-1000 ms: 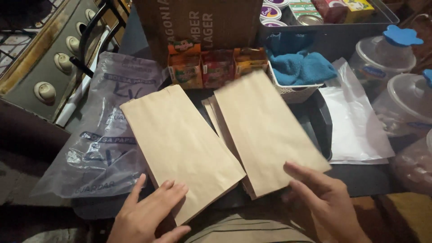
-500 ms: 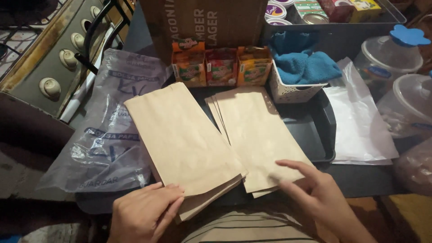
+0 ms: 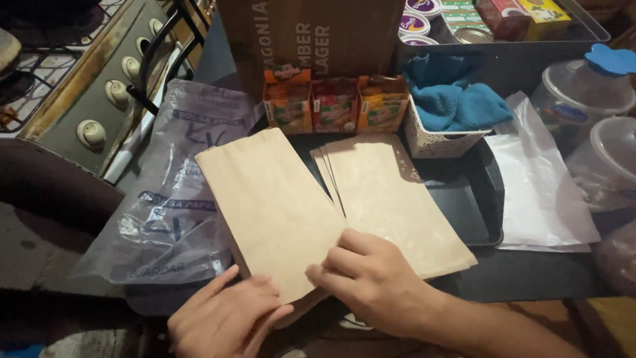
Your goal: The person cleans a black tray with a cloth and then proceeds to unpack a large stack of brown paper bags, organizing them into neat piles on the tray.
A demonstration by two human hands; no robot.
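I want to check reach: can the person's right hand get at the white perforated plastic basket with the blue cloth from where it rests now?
Probably yes. The right hand lies on the flat brown paper bags, and only these and the dark tray lie between it and the white perforated plastic basket; nothing tall stands between.

We take the brown cardboard box (image 3: 301,36) as our mark. Against its front stand three small cartons (image 3: 334,105), orange, red and yellow. To its right, purple-lidded tubs (image 3: 416,25) and red and yellow boxes (image 3: 523,13) fill a tray. Left and nearer us lies a clear, blue-printed plastic bag (image 3: 175,199)
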